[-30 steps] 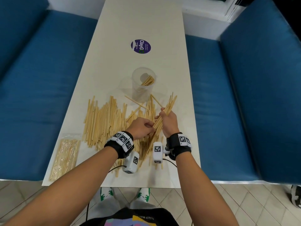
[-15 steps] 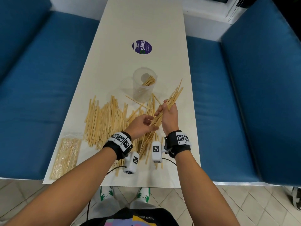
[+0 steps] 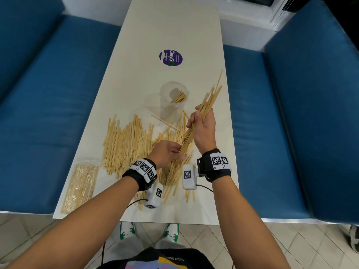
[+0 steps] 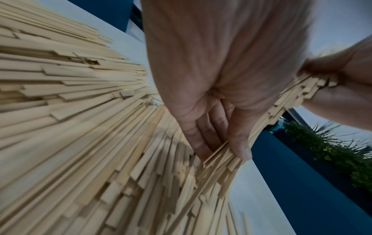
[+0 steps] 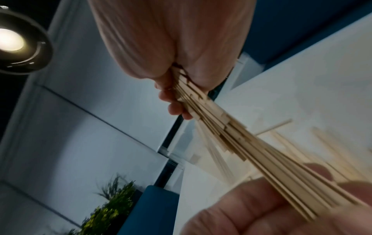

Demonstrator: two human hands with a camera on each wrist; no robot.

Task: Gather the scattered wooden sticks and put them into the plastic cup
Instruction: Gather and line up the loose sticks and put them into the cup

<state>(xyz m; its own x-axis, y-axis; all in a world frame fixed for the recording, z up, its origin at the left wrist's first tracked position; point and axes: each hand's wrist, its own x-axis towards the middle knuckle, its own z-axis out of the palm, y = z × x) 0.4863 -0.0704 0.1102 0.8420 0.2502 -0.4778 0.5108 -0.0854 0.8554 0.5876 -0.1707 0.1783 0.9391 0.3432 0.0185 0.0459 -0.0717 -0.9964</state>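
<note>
While the right hand (image 3: 204, 127) curls tight round a bundle of thin pale wooden sticks (image 3: 202, 115), just right of the clear plastic cup (image 3: 173, 102), the bundle's long axis slants up and away, tips past the cup's rim, lower ends toward the left hand (image 3: 167, 153). Left fingers (image 4: 239, 139) pinch those lower ends. Loose sticks (image 3: 126, 142) lie left of and nearer than the cup on the white table (image 3: 169, 26).
</note>
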